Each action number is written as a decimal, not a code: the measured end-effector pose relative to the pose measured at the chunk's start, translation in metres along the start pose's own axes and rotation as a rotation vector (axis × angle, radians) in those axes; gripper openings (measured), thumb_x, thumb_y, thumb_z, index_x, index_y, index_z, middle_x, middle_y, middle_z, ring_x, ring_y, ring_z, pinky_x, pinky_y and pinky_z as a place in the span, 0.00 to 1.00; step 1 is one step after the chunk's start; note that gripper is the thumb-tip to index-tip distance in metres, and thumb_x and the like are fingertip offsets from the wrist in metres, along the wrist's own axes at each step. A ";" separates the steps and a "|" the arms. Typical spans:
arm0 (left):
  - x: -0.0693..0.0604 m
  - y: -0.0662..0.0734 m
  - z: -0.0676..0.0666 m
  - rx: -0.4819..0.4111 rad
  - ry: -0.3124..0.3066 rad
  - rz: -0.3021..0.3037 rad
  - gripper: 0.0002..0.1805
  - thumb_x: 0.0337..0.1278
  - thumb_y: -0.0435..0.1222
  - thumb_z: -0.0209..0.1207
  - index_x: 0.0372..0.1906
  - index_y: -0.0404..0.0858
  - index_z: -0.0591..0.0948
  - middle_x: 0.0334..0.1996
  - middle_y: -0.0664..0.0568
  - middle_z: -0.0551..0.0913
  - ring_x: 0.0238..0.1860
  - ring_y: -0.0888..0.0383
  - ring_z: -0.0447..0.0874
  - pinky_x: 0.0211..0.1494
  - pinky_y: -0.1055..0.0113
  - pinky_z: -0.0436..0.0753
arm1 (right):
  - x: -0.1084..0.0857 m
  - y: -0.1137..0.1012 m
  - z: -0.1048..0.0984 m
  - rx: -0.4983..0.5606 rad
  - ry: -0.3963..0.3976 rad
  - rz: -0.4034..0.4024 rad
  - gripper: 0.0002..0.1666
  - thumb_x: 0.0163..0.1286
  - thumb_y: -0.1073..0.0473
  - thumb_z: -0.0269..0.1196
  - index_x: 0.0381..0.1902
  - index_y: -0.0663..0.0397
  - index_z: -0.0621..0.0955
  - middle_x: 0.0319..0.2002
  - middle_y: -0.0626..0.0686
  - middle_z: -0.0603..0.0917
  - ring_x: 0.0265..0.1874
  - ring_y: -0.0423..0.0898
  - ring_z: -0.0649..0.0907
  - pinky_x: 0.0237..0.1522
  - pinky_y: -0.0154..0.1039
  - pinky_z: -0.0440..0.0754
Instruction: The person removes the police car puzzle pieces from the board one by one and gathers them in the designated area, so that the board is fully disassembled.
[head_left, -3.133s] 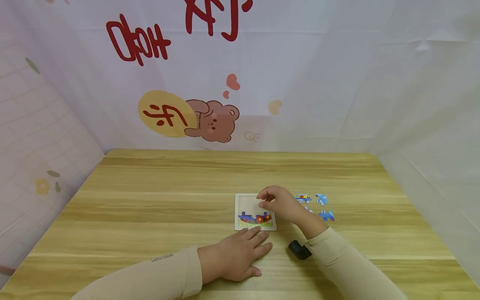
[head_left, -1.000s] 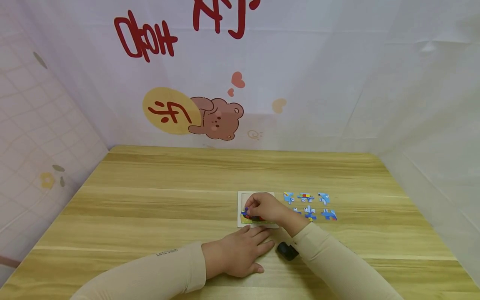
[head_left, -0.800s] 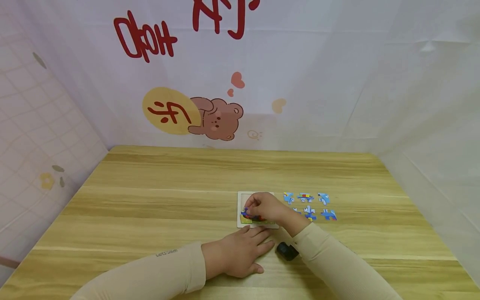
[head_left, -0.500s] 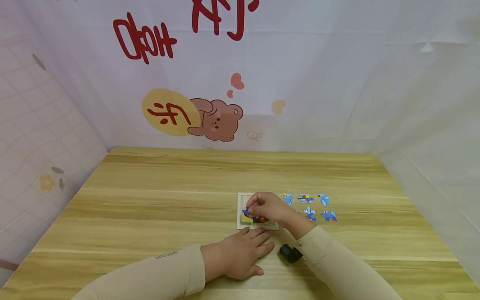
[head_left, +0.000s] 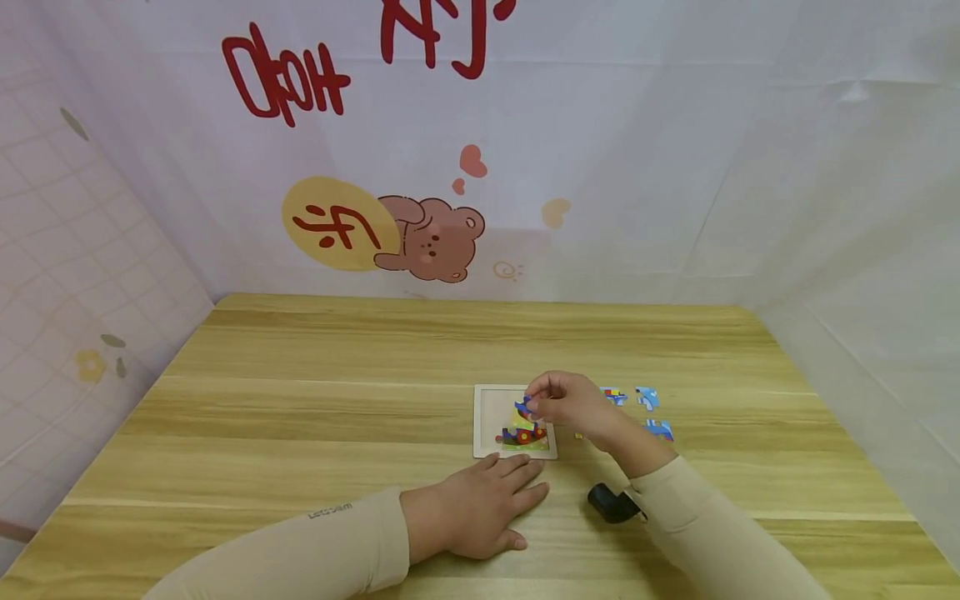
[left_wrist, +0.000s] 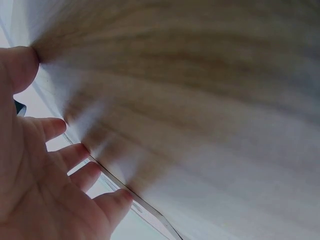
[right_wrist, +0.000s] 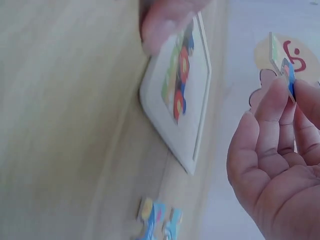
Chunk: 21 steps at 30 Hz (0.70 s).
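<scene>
Between thumb and fingertips my right hand [head_left: 573, 407] pinches a puzzle piece [head_left: 524, 411] with blue, red and yellow-green print. The piece is raised above the puzzle frame [head_left: 477, 421], a pale square tray; the right wrist view shows the piece [right_wrist: 282, 65] seen nearly edge-on. Joined pieces [head_left: 522, 437] with red wheels lie in the tray's lower right part, and its lower left corner is bare. My left hand [head_left: 483, 508] lies palm down, fingers spread, its fingertips at the tray's near edge. In the left wrist view those fingertips touch the tray's rim [left_wrist: 150, 207].
Several loose blue puzzle pieces [head_left: 647, 398] lie right of the tray, some hidden by my right hand. A black device [head_left: 611, 504] sits at the right wrist. The wooden table [head_left: 337, 350] meets a printed cloth backdrop [head_left: 637, 167] at the back.
My right hand reached into the tray, took hold of the lower left puzzle piece and lifted it out, moving up and right. The left hand has stayed at the near edge.
</scene>
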<state>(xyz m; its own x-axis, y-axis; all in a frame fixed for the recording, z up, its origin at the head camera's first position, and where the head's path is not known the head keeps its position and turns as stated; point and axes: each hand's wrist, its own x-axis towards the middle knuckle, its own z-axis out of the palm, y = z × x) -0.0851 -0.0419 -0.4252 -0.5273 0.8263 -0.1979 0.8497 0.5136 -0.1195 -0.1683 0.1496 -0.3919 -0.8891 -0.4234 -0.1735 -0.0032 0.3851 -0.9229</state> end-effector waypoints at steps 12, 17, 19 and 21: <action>-0.002 0.001 -0.001 -0.020 -0.007 -0.004 0.36 0.68 0.61 0.41 0.75 0.51 0.59 0.74 0.53 0.55 0.74 0.56 0.52 0.69 0.57 0.65 | -0.018 0.010 -0.026 -0.058 -0.016 0.010 0.13 0.69 0.61 0.61 0.46 0.66 0.77 0.35 0.53 0.79 0.36 0.50 0.80 0.41 0.44 0.80; -0.002 0.001 -0.001 -0.018 -0.003 -0.011 0.36 0.68 0.61 0.41 0.75 0.51 0.59 0.74 0.53 0.56 0.74 0.56 0.53 0.69 0.57 0.65 | -0.025 0.017 -0.033 -0.098 0.007 0.023 0.11 0.68 0.63 0.61 0.44 0.65 0.77 0.34 0.52 0.80 0.35 0.48 0.78 0.37 0.40 0.78; -0.002 0.001 0.000 -0.012 0.007 -0.013 0.36 0.68 0.61 0.41 0.74 0.51 0.60 0.74 0.53 0.56 0.74 0.56 0.53 0.69 0.57 0.65 | -0.028 0.020 -0.036 -0.105 0.010 0.026 0.11 0.68 0.63 0.61 0.44 0.65 0.77 0.33 0.53 0.80 0.34 0.47 0.78 0.36 0.40 0.78; -0.002 0.001 0.000 -0.010 0.014 -0.014 0.36 0.67 0.61 0.42 0.74 0.50 0.60 0.74 0.53 0.57 0.74 0.56 0.54 0.68 0.57 0.65 | -0.031 0.024 -0.039 -0.103 0.008 0.032 0.11 0.68 0.63 0.61 0.44 0.66 0.77 0.33 0.53 0.80 0.33 0.46 0.78 0.35 0.38 0.79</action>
<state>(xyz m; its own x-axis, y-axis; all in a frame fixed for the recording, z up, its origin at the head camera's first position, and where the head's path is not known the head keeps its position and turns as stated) -0.0834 -0.0429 -0.4250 -0.5396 0.8219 -0.1827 0.8419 0.5277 -0.1126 -0.1585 0.2035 -0.3954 -0.8930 -0.4035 -0.1992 -0.0218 0.4809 -0.8765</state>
